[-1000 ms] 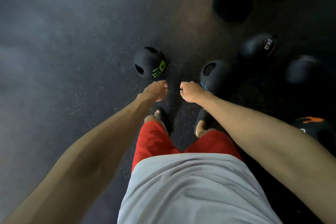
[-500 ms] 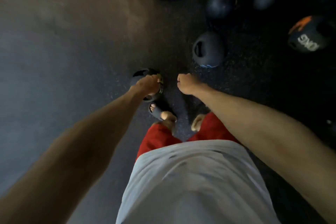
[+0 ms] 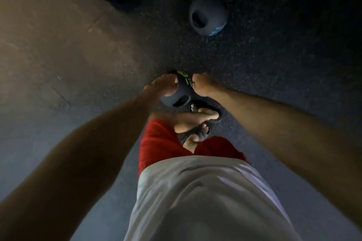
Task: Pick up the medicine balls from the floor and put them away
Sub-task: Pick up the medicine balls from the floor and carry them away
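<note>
Frame centre: our left grip (image 3: 161,88), right grip (image 3: 202,84) now clasp black green-printed rubber medicine ball (image 3: 183,93), previously untouched; lift probably starting.

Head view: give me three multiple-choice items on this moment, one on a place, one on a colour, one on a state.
1. Where is the dark round medicine ball with a blue mark?
A. alone on the speckled floor
B. on a shelf
C. in a basket

2. What colour is the print on the held dark medicine ball?
A. orange
B. green
C. white

3. The held ball is:
A. under one foot
B. gripped by one hand only
C. gripped between the left hand and right hand

Key:
A, it lies on the floor, untouched.
B, green print shows near its top.
C, both hands curl against its sides.
</note>
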The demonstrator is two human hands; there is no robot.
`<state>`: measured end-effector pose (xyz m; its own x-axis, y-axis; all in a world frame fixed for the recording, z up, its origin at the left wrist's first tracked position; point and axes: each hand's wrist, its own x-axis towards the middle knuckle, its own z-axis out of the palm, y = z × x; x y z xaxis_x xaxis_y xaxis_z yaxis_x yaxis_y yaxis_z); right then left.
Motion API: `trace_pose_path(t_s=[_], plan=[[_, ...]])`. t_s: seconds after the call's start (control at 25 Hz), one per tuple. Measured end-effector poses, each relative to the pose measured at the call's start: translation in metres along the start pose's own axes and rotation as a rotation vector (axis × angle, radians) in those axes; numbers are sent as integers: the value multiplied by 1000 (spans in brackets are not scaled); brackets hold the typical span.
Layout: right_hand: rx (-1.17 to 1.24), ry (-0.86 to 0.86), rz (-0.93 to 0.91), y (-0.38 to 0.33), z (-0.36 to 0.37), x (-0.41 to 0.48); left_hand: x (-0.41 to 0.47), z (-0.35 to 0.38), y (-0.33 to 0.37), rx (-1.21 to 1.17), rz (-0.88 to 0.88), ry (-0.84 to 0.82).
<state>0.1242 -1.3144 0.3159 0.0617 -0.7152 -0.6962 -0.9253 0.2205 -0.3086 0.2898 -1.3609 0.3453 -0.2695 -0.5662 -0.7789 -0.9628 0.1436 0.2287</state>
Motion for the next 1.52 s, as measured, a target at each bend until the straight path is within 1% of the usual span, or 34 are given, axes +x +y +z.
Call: trace_pose_path(t_s=[0.24, 0.44, 0.56, 0.76, 0.92, 1.08, 1.12, 1.2, 1.28, 1.36, 1.44, 1.48, 1.52], plan=[[171, 28, 154, -28, 81, -41, -23, 33, -34, 197, 119, -141], [388, 29, 327, -64, 148, -24, 0, 60, -83, 337, 243, -232], [497, 35, 432, -80, 192, 3, 41, 75, -122, 439, 319, -273], [671, 86, 540, -104, 266, 66, 128, 89, -188, 560, 306, -312], [796, 156, 589, -103, 312, 145, 216, 114, -218, 536, 281, -312], [900, 217, 743, -96, 348, 222, 290, 151, -223, 436, 265, -287], [915, 250, 789, -95, 352, 236, 303, 158, -224, 399, 254, -263], [901, 393, 869, -92, 362, 258, 322, 175, -229, 290, 217, -200], [886, 557, 871, -85, 371, 270, 332, 189, -234, 176, 197, -127], [979, 692, 852, -82, 371, 274, 339, 193, -236, 47, 190, -82], [1106, 839, 876, -76, 356, 277, 342, 190, -234, -54, 190, -122], [1147, 899, 905, -63, 343, 281, 343, 188, -230, -4, 230, -151], [1178, 923, 939, -42, 325, 288, 346, 187, -225, 104, 308, -147]])
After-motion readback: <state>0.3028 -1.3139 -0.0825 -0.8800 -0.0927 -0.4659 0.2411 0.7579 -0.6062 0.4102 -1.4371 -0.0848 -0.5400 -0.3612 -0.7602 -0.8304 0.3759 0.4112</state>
